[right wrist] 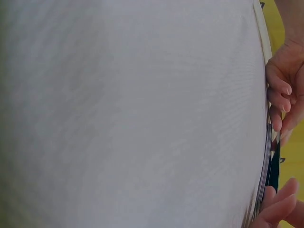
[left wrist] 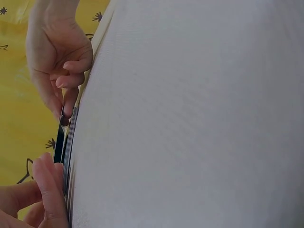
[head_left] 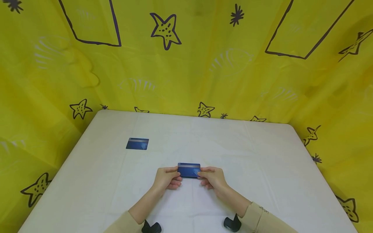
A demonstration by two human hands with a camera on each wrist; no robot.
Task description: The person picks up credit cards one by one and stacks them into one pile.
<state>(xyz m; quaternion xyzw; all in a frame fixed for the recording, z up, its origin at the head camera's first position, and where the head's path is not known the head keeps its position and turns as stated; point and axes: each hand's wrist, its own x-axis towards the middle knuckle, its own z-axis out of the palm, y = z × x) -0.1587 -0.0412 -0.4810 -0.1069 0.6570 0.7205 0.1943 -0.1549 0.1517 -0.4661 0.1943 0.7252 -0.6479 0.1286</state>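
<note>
A blue card with a silver stripe, like a bank card, is held flat between both hands. My left hand pinches its left end, with the thumb on top. At the opposite end my right hand pinches it the same way. Seen edge-on in the left wrist view, the held card is tilted slightly away from a thin stack of cards just beneath it. The right wrist view also shows this stack, close over the table.
Another blue striped card lies farther back on the left of the white table. Yellow patterned curtains surround the table's back and sides. Black devices sit at both wrists, by the beige sleeves.
</note>
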